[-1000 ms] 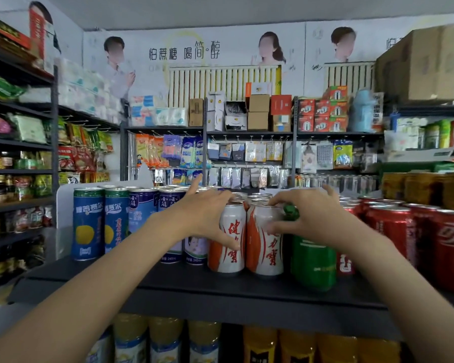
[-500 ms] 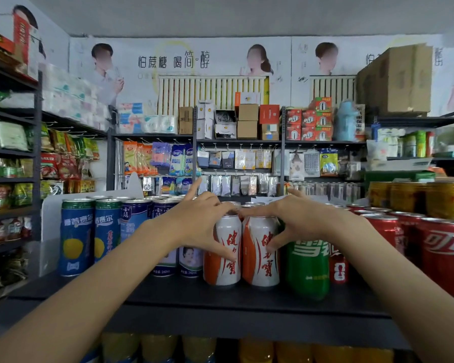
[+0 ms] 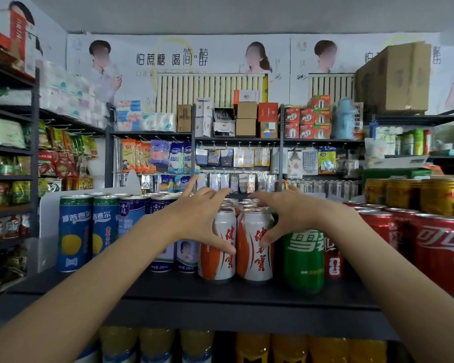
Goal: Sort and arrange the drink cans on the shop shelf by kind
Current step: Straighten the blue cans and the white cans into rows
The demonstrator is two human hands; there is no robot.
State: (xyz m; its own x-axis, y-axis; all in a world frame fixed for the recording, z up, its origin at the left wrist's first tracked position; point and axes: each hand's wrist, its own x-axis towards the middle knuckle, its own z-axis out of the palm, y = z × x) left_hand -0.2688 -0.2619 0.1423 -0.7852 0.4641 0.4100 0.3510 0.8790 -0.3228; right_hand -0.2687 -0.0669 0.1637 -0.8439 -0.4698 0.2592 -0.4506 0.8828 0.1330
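The sorting looks largely done: on the dark shelf (image 3: 220, 292) blue lemon cans (image 3: 75, 233) stand at nine o'clock, red cola cans (image 3: 442, 254) at three, gold cans (image 3: 446, 196) behind them. At the centre the left hand (image 3: 199, 216) curls round one orange-and-white can (image 3: 216, 254) and the right hand (image 3: 290, 214) round its twin (image 3: 254, 255), the pair touching. A lone green can (image 3: 303, 260), just right of them and ahead of a small red can (image 3: 333, 263), seems still out of place and crowds the right hand.
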